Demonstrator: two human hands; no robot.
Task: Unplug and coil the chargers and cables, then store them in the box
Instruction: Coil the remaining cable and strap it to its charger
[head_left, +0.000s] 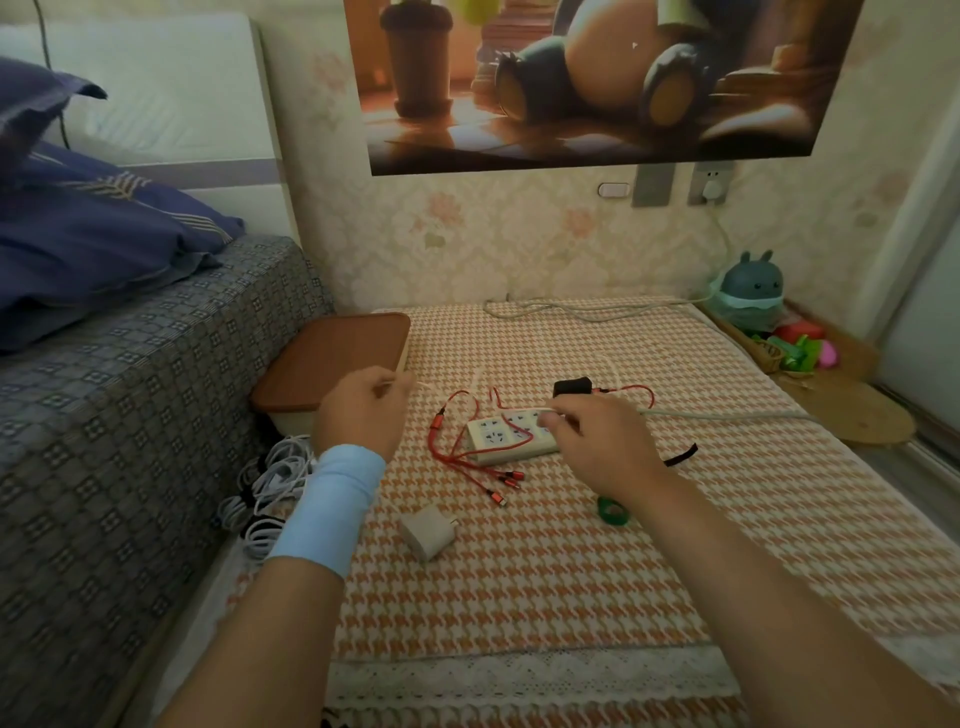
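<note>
The left hand (363, 410) pinches a white cable (422, 385) beside the box (337, 364) at the table's (571, 571) left edge. The right hand (597, 447) pinches it over the strip (498, 441), where a red cable (447, 426) lies draped.

The power strip (511, 434) was hemmed in. The red multi-head cable (457, 441) looped over it and sprawled to its left and front, the black adapter (571, 387) sat just behind it, and its grey cord (727, 414) ran off to the right. The left hand (363, 410) and right hand (597, 441) pinched a thin white cable (410, 385) strung above it. Nearer than the strip, past the white charger (428, 531) and green tape roll (612, 512), the checked cloth (545, 597) gave free passage. The lidded box (337, 364) and bed (130, 415) walled the left.
</note>
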